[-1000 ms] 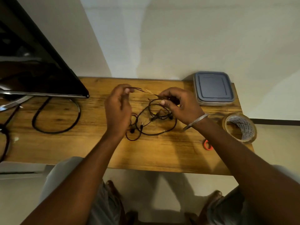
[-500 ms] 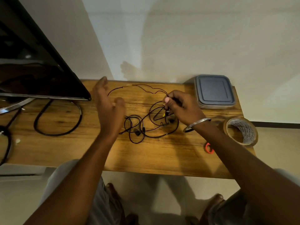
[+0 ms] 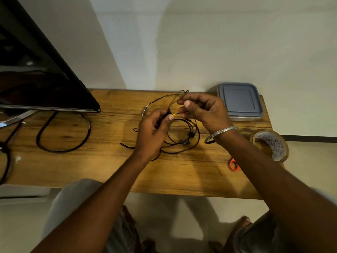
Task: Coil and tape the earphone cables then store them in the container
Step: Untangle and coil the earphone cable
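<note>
Above the middle of the wooden table (image 3: 102, 168), the left hand (image 3: 153, 132) pinches a strand of the black earphone cable (image 3: 184, 141) between thumb and fingers, and the right hand (image 3: 204, 110) pinches another strand just beside it, with a loop lifted between them. The rest of the cable lies in loose tangled loops on the table under the hands. The lidded grey container (image 3: 239, 101) sits at the table's far right corner, with the roll of clear tape (image 3: 269, 145) and an orange scissor handle (image 3: 234, 165) nearer on the right edge.

Wooden table (image 3: 109, 170) bearing earphone cables (image 3: 184, 141), lidded container (image 3: 240, 101), tape roll (image 3: 269, 145), perhaps orange-handled scissors (image 3: 234, 165).
</note>
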